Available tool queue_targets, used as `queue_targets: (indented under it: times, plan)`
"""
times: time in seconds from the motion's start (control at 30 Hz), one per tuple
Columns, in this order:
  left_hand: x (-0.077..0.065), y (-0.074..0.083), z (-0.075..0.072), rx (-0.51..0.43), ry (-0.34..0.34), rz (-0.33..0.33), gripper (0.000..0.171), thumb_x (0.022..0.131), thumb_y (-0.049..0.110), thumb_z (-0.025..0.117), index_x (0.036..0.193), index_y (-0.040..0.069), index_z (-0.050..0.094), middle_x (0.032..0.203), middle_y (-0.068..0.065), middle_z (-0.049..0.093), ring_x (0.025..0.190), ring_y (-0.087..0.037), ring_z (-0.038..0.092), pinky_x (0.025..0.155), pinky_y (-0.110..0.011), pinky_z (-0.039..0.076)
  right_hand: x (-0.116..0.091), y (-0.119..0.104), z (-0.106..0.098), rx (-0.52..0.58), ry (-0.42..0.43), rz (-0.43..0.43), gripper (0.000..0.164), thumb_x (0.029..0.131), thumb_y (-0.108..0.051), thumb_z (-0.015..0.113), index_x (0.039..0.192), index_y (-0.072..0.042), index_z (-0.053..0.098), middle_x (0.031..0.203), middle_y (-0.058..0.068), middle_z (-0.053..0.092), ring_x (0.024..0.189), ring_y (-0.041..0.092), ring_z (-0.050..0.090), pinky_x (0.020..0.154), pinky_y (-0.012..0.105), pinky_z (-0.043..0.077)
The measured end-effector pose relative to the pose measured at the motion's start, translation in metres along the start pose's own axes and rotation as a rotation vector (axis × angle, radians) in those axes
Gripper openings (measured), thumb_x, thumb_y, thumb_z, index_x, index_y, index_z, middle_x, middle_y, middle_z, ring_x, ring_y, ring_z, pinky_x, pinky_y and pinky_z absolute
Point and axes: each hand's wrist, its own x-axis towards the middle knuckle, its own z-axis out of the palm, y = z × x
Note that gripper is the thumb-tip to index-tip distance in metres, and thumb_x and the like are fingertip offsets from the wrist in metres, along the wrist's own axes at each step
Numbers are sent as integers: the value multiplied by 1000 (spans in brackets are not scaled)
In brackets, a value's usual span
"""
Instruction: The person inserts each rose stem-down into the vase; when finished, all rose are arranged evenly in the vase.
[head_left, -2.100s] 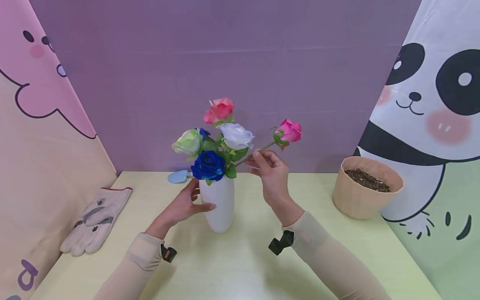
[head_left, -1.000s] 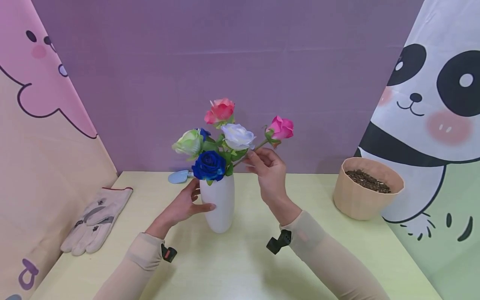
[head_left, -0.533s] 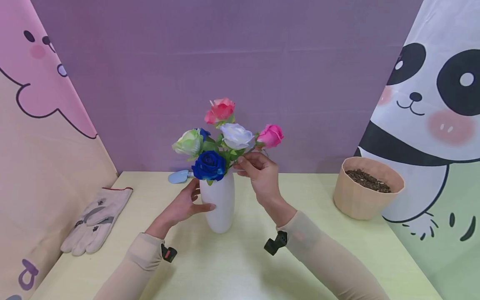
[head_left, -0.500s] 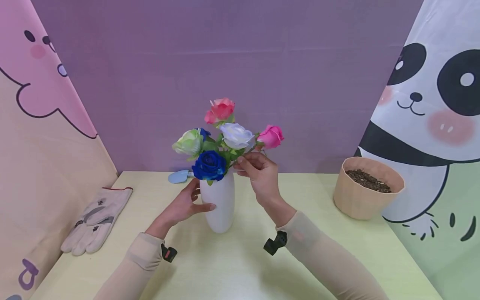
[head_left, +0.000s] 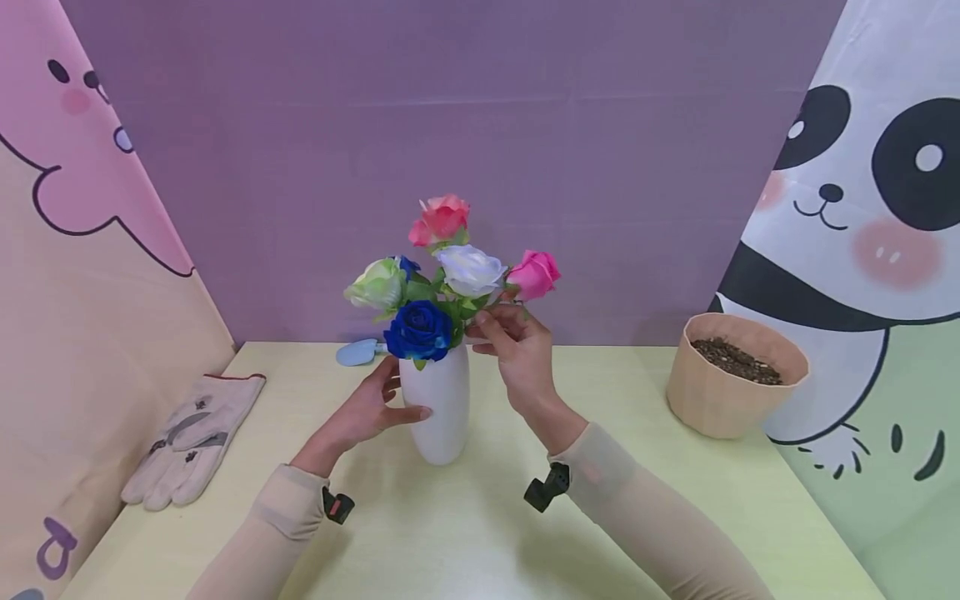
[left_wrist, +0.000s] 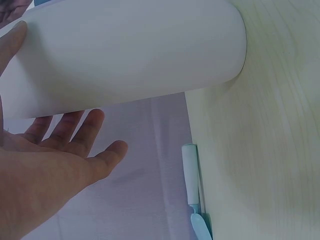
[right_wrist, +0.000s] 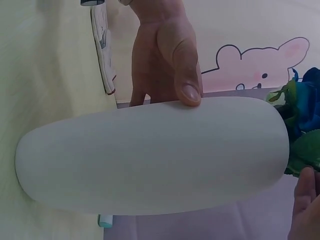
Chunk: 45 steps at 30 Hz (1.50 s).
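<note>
A white vase (head_left: 444, 408) stands upright on the table, and my left hand (head_left: 367, 408) holds its left side, thumb across the front and fingers behind. My right hand (head_left: 521, 354) pinches the stem of a pink rose (head_left: 534, 275) just right of the vase mouth. The stem's lower end is hidden among leaves. In the vase are a coral rose (head_left: 441, 220), a pale lavender-white rose (head_left: 471, 271), a pale green rose (head_left: 377, 284) and a dark blue rose (head_left: 418, 331), with more blue showing behind. In the right wrist view, right fingertips (right_wrist: 304, 192) reach the leaves at the rim.
Pale work gloves (head_left: 195, 442) lie at the table's left edge. A light blue hand trowel (head_left: 357, 353) lies behind the vase, partly hidden. To the right stands a peach pot (head_left: 712, 387) holding dark soil. A purple backdrop (head_left: 637, 167) closes off the back.
My right hand has moved left and slightly down, bringing the pink rose from well out on the right to beside the lavender-white one. The left hand and vase have stayed put.
</note>
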Motion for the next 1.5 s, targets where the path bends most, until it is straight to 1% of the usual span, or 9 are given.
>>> queue_targets:
  times: [0.33,0.47,0.57,0.77,0.93,1.07,1.23,1.37,1.5]
  plan:
    - [0,1,-1,11,0,-3,87,84,28,82,151,20,28,152,-10,40,142,-41,41,109,-58,45,8,6,1,10,-27,80,28,96,-16,68,115,4,66,88,-6,74,80,10,74,74,28,63]
    - [0,0,0,19,6,-5,86,83,29,82,151,19,29,152,-10,40,141,-40,42,110,-60,43,9,10,2,8,-56,114,27,96,-16,68,115,4,66,87,-7,72,76,11,69,68,25,61]
    - [0,-2,0,16,5,-8,86,83,29,82,151,19,29,152,-10,40,142,-40,42,111,-60,43,8,10,4,11,-69,123,23,96,-15,67,113,1,67,87,-7,72,76,17,65,63,24,58]
    - [0,-2,-1,22,5,-17,86,83,31,82,151,20,29,153,-9,39,142,-40,42,108,-56,47,7,11,4,-16,-64,116,21,96,-20,68,109,-4,69,89,0,70,82,25,65,60,23,56]
    - [0,-1,-1,14,2,-16,87,83,30,83,151,20,29,153,-10,39,142,-40,41,109,-59,45,5,11,4,-34,-38,70,18,95,-24,70,106,-9,69,89,3,69,79,18,67,58,24,56]
    - [1,-2,-1,16,3,-13,86,83,29,83,151,21,30,152,-9,40,142,-40,42,109,-59,45,4,8,5,-22,-22,42,12,95,-21,69,102,-12,67,88,0,71,75,12,67,56,23,53]
    - [1,-3,-1,13,-3,-7,86,83,29,82,151,21,30,153,-9,39,142,-40,41,110,-60,44,6,6,4,-49,-23,64,17,96,-20,68,107,-8,67,88,-8,72,75,15,67,55,21,51]
    - [0,-2,-1,15,-1,-10,85,84,29,82,151,21,30,153,-9,39,142,-40,42,109,-58,46,8,7,3,-59,-40,81,24,96,-22,68,112,-3,67,89,-9,73,74,18,64,54,20,49]
    - [0,-2,0,18,1,-15,86,83,30,82,151,21,30,153,-9,40,142,-39,42,109,-57,46,11,9,3,-62,-59,104,28,96,-24,68,114,-3,67,89,-7,73,71,15,61,53,19,48]
